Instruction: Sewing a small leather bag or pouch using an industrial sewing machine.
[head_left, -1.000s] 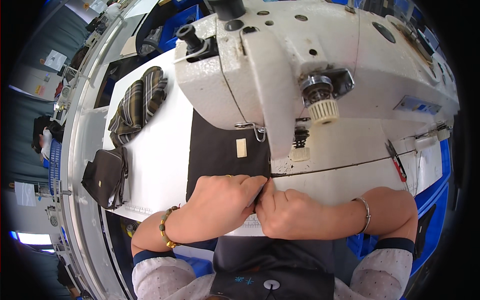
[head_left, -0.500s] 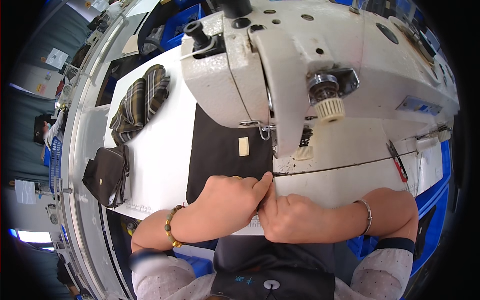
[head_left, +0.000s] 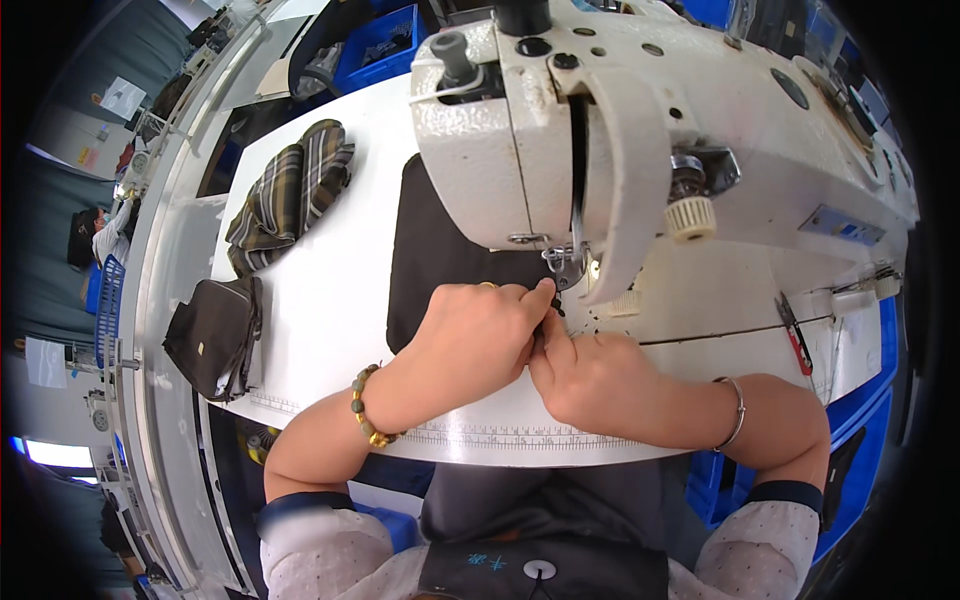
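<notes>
My left hand (head_left: pixel 485 330) pinches the edge of a dark fabric piece (head_left: pixel 420 260) just in front of the presser foot (head_left: pixel 563 268) of a white sewing machine (head_left: pixel 468 170). My right hand (head_left: pixel 590 380) is beside it, fingertips pressed on the same edge and touching my left hand's fingers. The pinched edge itself is mostly hidden by my fingers. The fabric lies on the white table (head_left: pixel 320 340), passing under the machine head.
At the left lie folded plaid fabric (head_left: pixel 285 200) and a stack of dark pieces (head_left: pixel 210 340). Red-handled snips (head_left: pixel 800 350) are at the right. Blue bins (head_left: pixel 375 50) stand behind and below the table. A co-worker (head_left: pixel 108 230) sits in the far left background.
Both hands have moved forward with the fabric edge, closer to the presser foot. The fabric has shifted away from me, and its pale patch is now out of sight.
</notes>
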